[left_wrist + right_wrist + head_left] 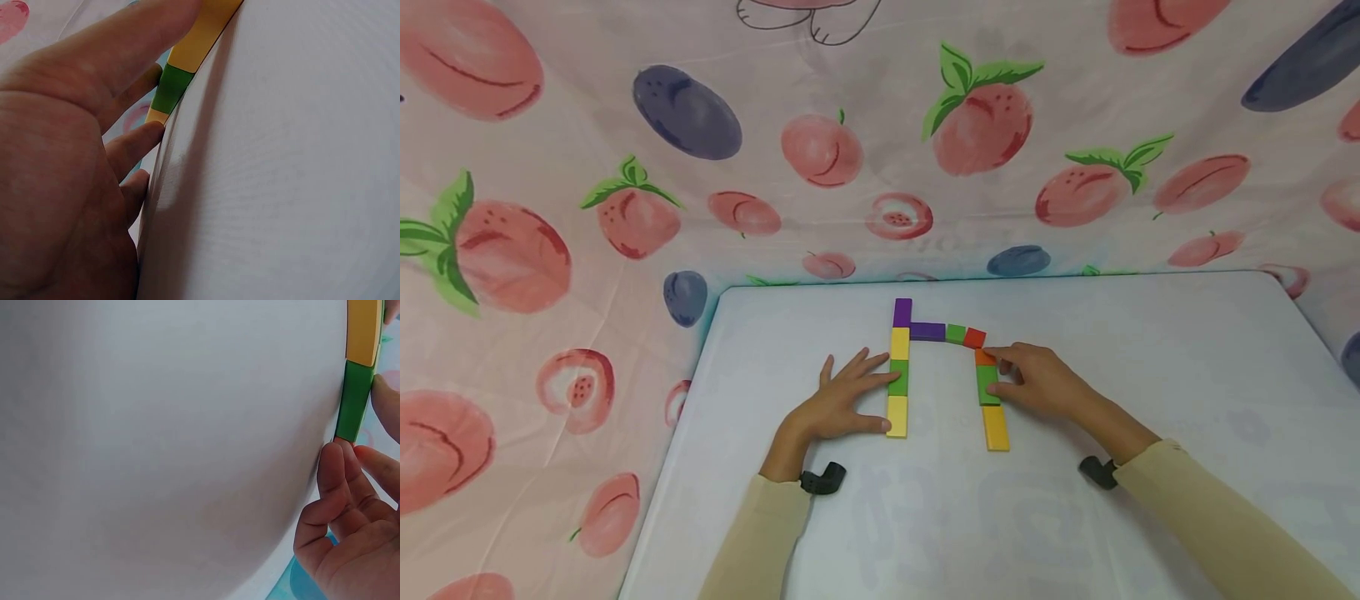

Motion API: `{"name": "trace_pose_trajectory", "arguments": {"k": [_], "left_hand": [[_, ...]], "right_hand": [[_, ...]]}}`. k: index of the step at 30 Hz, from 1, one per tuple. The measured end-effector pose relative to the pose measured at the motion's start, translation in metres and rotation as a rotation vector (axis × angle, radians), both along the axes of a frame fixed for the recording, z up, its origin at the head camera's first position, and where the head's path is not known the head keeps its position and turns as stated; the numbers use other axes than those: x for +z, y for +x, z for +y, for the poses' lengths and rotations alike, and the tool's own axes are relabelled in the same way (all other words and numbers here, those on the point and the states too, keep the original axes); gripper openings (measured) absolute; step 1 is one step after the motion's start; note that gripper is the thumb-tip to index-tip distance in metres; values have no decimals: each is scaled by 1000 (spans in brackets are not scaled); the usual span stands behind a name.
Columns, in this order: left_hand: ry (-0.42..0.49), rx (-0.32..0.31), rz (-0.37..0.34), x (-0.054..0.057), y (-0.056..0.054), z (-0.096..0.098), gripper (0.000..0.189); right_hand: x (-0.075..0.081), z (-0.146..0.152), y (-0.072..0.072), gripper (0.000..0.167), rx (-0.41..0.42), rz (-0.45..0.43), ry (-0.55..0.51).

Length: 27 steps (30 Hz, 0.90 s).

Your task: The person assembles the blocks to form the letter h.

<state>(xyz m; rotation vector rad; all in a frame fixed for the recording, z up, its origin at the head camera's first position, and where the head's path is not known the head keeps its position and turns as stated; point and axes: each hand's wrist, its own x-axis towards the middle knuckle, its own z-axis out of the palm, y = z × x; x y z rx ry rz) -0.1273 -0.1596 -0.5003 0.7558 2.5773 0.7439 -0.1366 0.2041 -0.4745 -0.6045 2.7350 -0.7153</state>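
Note:
On the white table a left column of flat blocks runs top to bottom: purple [902,312], yellow [900,342], green [898,378] and another yellow block [897,417]. My left hand [844,398] lies beside it, fingers spread, fingertips and thumb touching its left side. From the column's top, a purple block [928,332], a small green block [955,334] and a red block [974,337] reach right. Below them stand an orange block [986,357], a green block [988,385] and a yellow-orange block [996,428]. My right hand [1037,379] touches the orange block with its index finger and the green one with its thumb.
The white table [1150,350] has rounded far corners. A fruit-printed cloth [865,75] hangs behind it and along its left side. A black device [824,478] sits at the left wrist and another black device [1097,472] at the right.

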Motion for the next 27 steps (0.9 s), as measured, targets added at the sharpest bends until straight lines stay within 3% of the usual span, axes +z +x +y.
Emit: {"name": "trace_pose_trajectory", "arguments": {"k": [19,27], "left_hand": [[-9,7,-11,-1,0,1,80],[-17,3,-2,0,0,1,80]], "right_hand": [[2,0,1,66,6,-1,-7],[6,0,8,72,34,-87,-15]]}}
